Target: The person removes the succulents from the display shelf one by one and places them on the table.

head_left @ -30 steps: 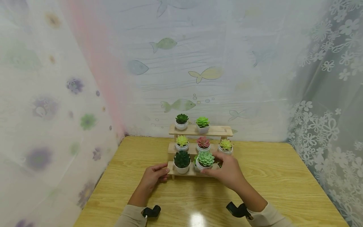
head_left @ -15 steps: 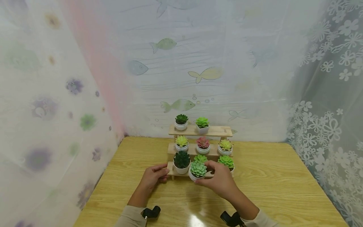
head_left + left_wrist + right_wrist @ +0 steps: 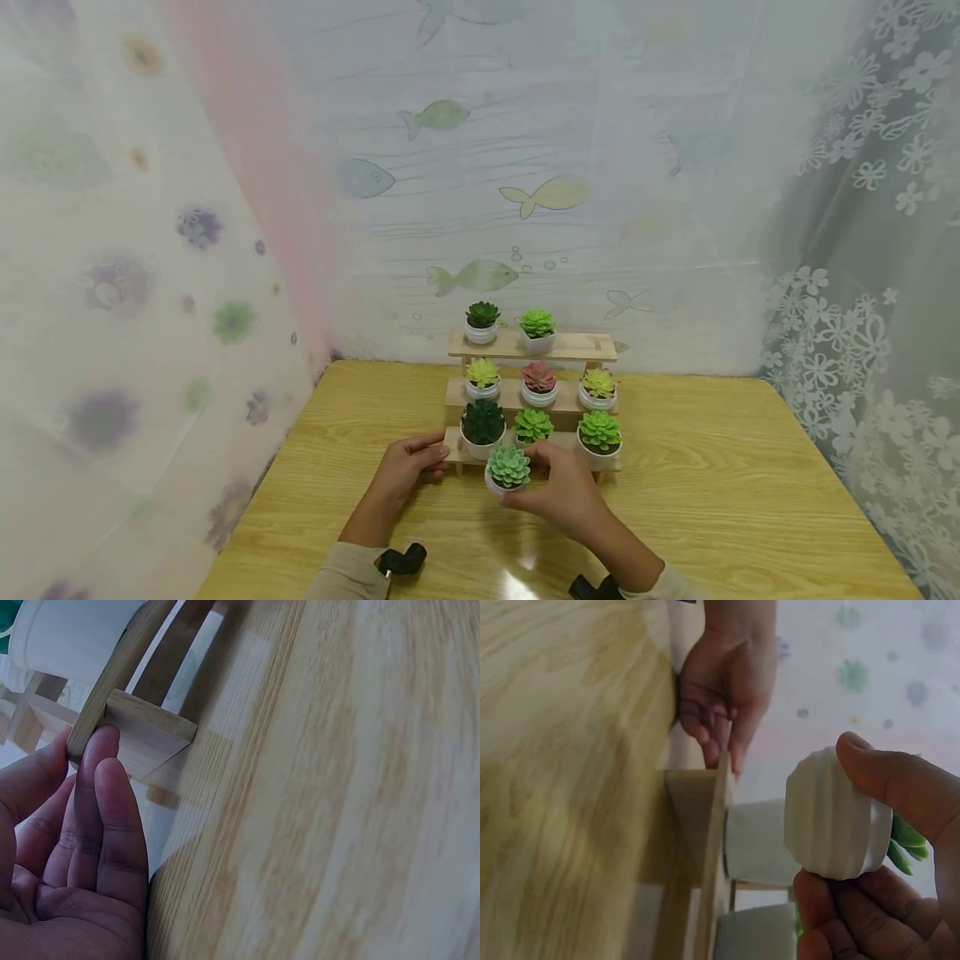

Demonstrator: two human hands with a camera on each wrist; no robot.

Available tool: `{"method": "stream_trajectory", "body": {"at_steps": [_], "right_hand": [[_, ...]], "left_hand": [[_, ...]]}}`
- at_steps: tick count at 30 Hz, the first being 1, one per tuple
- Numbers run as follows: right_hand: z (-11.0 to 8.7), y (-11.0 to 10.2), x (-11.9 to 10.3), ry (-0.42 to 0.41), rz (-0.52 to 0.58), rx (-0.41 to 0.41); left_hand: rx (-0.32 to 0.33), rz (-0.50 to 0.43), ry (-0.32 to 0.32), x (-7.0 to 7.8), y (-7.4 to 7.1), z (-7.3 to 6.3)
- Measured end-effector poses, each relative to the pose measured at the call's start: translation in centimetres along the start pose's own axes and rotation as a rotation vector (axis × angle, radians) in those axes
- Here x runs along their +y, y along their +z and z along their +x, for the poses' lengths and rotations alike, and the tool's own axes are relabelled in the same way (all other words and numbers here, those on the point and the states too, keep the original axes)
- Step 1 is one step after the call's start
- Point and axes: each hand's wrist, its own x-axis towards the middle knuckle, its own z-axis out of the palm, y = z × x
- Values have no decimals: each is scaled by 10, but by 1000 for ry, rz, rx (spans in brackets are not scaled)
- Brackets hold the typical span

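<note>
A three-tier wooden plant stand [image 3: 459, 442] carries several small potted succulents. My left hand [image 3: 405, 468] pinches the left end of its lowest shelf, thumb above and fingers beneath, as the shelf edge [image 3: 88, 724] shows in the left wrist view. My right hand [image 3: 562, 492] holds a pale green succulent [image 3: 509, 468] by its ribbed white pot [image 3: 832, 817], between thumb and fingers. This pot is in front of the lowest shelf, off the stand. Behind it on that shelf stand a dark green succulent [image 3: 482, 423], a bright green one [image 3: 532, 425] and another bright green one [image 3: 600, 430].
On the middle shelf are a yellow-green succulent [image 3: 482, 373], a red one [image 3: 538, 377] and a second yellow-green one [image 3: 598, 384]. The top shelf [image 3: 585, 343] bears two green ones. The wooden table [image 3: 712, 467] meets patterned curtains behind and at the sides.
My right hand has carried the pale green succulent left and toward me, away from the lowest shelf, uncovering the bright green plants behind. My left hand stays on the shelf end.
</note>
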Motion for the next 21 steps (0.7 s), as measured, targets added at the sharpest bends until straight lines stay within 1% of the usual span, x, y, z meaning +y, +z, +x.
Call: {"method": "stream_trajectory", "body": {"at_steps": [2,7,13,16,21], "right_hand": [[0,5,2,-8,-4,3],[2,15,6,11,-14,-9],[2,24,11,38,40,-10],[3,29,12,64,58,-23],[5,38,14,58,56,-47]], "left_hand": [[-1,1,1,0,0,0],[1,2,-3,-2,0,1],[2,2,-5,-2,-1,1],[0,-2,-9,-1,-1,1],[3,-11,-11,-2,-1,2]]}}
